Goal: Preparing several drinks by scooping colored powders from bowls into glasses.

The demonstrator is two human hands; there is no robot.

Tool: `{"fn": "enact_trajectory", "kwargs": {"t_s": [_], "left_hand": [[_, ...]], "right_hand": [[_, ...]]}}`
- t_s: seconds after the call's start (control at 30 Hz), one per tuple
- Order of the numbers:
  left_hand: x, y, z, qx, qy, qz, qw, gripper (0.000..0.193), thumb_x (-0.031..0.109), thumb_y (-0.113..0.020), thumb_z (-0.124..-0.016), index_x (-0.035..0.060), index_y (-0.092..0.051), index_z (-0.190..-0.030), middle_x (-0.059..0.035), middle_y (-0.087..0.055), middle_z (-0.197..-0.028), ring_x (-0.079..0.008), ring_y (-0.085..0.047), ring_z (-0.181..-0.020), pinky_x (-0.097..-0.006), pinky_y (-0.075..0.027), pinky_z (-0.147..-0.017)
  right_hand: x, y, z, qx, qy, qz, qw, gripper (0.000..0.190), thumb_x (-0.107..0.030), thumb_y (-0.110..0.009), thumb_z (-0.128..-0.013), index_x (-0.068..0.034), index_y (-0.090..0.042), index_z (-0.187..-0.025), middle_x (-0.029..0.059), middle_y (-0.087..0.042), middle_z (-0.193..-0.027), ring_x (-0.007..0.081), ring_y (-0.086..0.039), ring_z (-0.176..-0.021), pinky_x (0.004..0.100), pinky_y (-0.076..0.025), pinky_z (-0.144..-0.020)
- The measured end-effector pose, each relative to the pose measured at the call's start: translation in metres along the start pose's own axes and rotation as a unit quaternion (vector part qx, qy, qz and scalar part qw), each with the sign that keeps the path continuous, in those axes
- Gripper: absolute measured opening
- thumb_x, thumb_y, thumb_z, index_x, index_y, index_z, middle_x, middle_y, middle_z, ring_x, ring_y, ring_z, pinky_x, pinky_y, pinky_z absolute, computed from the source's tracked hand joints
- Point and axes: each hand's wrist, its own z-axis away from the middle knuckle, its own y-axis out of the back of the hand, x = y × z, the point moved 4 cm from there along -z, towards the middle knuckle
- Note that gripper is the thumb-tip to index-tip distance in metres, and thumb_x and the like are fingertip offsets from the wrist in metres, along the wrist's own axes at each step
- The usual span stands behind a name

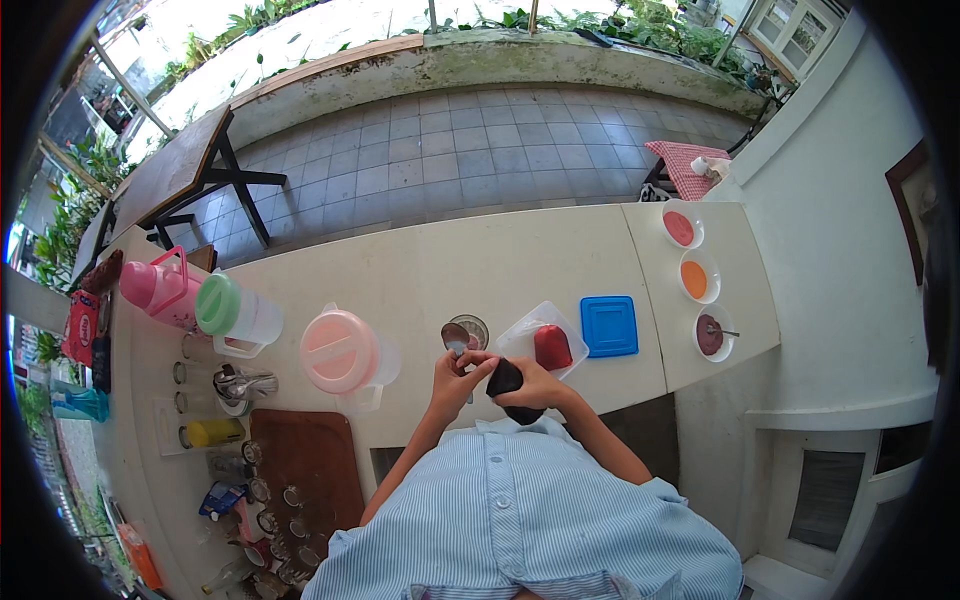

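Observation:
My left hand [451, 382] pinches the handle of a metal spoon [455, 334], whose bowl lies over the rim of a glass [474, 328]. My right hand [538, 384] is closed around a black object [505, 377], and its fingertips come close to those of my left hand. What the black object is I cannot tell. Just beyond my right hand, a red packet or block [552, 347] lies in a translucent plastic container [534, 322]. A blue plastic lid [608, 325] rests to the right of the container.
Three white bowls with red, orange and purplish contents line the right side, the nearest bowl [712, 333] holding a spoon. A pink-lidded pitcher [341, 352], a green-lidded pitcher [238, 309] and a pink jug [161, 291] stand left. Glasses and a brown tray [307, 442] are at lower left.

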Motion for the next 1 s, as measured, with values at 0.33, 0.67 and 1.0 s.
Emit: {"fn": "enact_trajectory", "kwargs": {"t_s": [0.33,0.67,1.0], "left_hand": [[0.008,-0.004,-0.001,-0.036,0.007,0.003,0.999,0.03,0.004,-0.066,-0.081,0.0092,-0.039,-0.069,-0.0149,-0.066,-0.092,-0.0149,-0.062,-0.088,-0.031,-0.048,-0.086],[0.017,-0.009,0.0,-0.042,0.024,-0.016,0.999,0.032,0.004,-0.067,-0.08,0.0092,-0.038,-0.068,-0.0124,-0.066,-0.087,-0.0146,-0.062,-0.087,-0.0295,-0.049,-0.084],[0.011,-0.004,-0.001,0.005,0.017,0.007,1.0,0.026,0.005,-0.069,-0.078,0.0093,-0.045,-0.07,-0.0092,-0.067,-0.081,-0.0096,-0.061,-0.078,-0.0224,-0.046,-0.072]], "right_hand": [[0.002,0.001,0.001,-0.003,-0.013,-0.002,1.0,0.032,-0.019,-0.068,-0.058,0.001,-0.056,-0.079,0.0039,-0.055,-0.067,0.0136,-0.055,-0.061,0.026,-0.045,-0.057],[-0.003,0.002,0.003,-0.034,-0.011,-0.019,0.999,0.034,-0.019,-0.067,-0.058,0.003,-0.057,-0.083,0.0031,-0.053,-0.066,0.0126,-0.053,-0.059,0.0258,-0.043,-0.055],[0.006,0.0,0.001,-0.038,-0.039,-0.002,0.999,0.036,-0.023,-0.069,-0.056,0.001,-0.057,-0.08,0.0044,-0.054,-0.067,0.0143,-0.053,-0.062,0.026,-0.043,-0.057]]}}
